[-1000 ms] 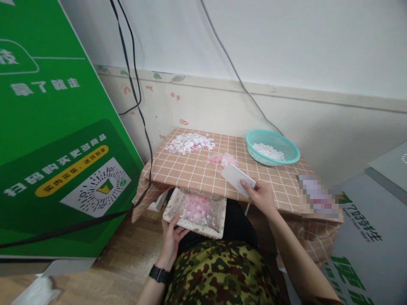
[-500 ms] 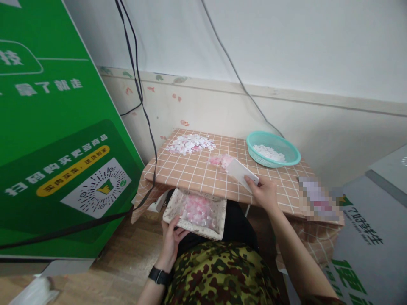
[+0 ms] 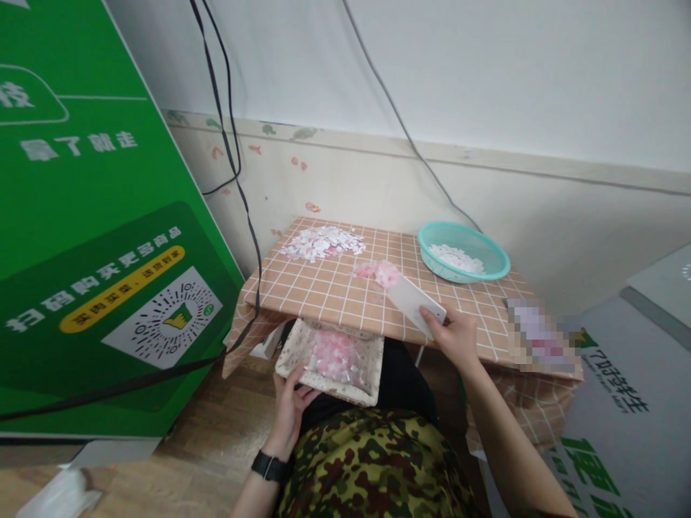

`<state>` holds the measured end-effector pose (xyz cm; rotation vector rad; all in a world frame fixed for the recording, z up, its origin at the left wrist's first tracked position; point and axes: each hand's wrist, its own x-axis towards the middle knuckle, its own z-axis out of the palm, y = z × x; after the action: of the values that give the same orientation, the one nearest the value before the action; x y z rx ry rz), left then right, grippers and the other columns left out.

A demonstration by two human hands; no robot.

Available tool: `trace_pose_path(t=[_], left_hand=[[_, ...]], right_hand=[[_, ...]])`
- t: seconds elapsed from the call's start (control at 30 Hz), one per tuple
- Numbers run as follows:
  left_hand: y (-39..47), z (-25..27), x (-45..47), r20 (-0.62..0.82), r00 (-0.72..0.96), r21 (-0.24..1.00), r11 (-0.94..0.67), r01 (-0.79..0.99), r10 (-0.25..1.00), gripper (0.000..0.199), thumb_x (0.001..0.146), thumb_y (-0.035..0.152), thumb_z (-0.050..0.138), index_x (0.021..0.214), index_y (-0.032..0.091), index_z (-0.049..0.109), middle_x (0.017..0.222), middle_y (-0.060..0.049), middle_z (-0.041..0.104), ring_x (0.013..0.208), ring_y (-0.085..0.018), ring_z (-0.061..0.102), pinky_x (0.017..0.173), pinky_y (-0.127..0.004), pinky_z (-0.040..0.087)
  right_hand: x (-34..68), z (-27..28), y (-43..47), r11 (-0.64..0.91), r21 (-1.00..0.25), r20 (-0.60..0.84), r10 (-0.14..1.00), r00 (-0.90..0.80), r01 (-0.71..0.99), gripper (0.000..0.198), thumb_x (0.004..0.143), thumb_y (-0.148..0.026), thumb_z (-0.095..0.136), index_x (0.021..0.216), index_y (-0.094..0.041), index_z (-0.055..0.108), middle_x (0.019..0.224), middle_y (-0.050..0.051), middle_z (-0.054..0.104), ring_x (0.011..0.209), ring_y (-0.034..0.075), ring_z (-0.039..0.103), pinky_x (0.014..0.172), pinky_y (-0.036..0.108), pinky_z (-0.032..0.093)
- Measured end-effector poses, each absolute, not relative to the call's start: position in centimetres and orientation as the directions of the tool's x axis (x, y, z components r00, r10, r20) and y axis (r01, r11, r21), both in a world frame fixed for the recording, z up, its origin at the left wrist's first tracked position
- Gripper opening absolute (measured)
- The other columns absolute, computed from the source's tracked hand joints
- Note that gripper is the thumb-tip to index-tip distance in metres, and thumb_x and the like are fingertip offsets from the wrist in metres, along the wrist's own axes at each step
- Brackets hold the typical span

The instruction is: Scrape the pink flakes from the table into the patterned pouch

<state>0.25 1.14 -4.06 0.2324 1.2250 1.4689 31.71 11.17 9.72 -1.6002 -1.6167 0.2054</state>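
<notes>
Shirt (image 3: 372, 467): camouflage, nearest the camera.
Watch (image 3: 270, 466): black, on the left wrist.
Left hand (image 3: 294, 399): closed about the near left corner of the basket (image 3: 372, 363), thumb over the rim, fingers against the near side.
Basket: pale and patterned, below the table's near edge, tilted a little; the grip is at one corner, most of it reaching away to the right.
Pink bits (image 3: 335, 352): in the basket, beyond the left fingers.
Right hand (image 3: 456, 334): pinching the card (image 3: 411, 298) at its near right end, thumb on top; the fingers beneath are hidden.
Card: white, slanting forward and left from the grip, over the table (image 3: 345, 298).
Pink pile (image 3: 375, 272): on the checked cloth, at the card's far end, ahead and left of the right hand; whether the two touch I cannot tell.
Basin (image 3: 497, 262): turquoise, beyond the right hand, white pieces (image 3: 457, 257) inside.
White pile (image 3: 324, 243): far left of the table, some pink among it.
Wall (image 3: 356, 187): behind everything.
</notes>
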Motion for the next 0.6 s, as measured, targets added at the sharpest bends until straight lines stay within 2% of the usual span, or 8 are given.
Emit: trace_pose_path(t=[0.13, 0.37, 0.6], left_hand=[[1.2, -4.2, 0.2, -0.463, -0.324, 0.768, 0.191, -0.611, 0.825, 0.056, 0.085, 0.033, 0.072, 0.132, 0.033, 0.042, 0.138, -0.012, 0.059, 0.085, -0.024, 0.075, 0.081, -0.056, 0.062], [1.3, -4.0, 0.2, -0.490, -0.321, 0.760, 0.217, -0.613, 0.810, 0.059, 0.084, 0.034, 0.071, 0.134, 0.035, 0.041, 0.134, -0.012, 0.062, 0.084, -0.024, 0.075, 0.080, -0.055, 0.062], [1.2, -3.8, 0.3, -0.477, -0.324, 0.764, 0.204, -0.612, 0.817, 0.056, 0.083, 0.035, 0.072, 0.131, 0.034, 0.042, 0.139, -0.011, 0.058, 0.085, -0.025, 0.075, 0.081, -0.055, 0.062]], right_hand=[[30.8, 9.5, 11.0, 0.222, -0.690, 0.376, 0.923, 0.079, 0.689, 0.052, 0.084, -0.065, 0.060, 0.065, -0.018, 0.071, 0.052, 0.004, 0.060, 0.050, 0.018, 0.054, 0.049, 0.030, 0.038], [31.0, 8.6, 12.6, 0.211, -0.784, 0.288, 0.957, 0.042, 0.583, 0.053, 0.082, -0.068, 0.064, 0.074, -0.016, 0.075, 0.062, 0.005, 0.068, 0.057, 0.021, 0.060, 0.052, 0.031, 0.044], [30.0, 9.0, 13.5, 0.270, -0.752, 0.312, 0.950, -0.037, 0.602, 0.051, 0.085, -0.064, 0.063, 0.078, -0.016, 0.077, 0.065, 0.005, 0.069, 0.058, 0.020, 0.060, 0.053, 0.030, 0.042]])
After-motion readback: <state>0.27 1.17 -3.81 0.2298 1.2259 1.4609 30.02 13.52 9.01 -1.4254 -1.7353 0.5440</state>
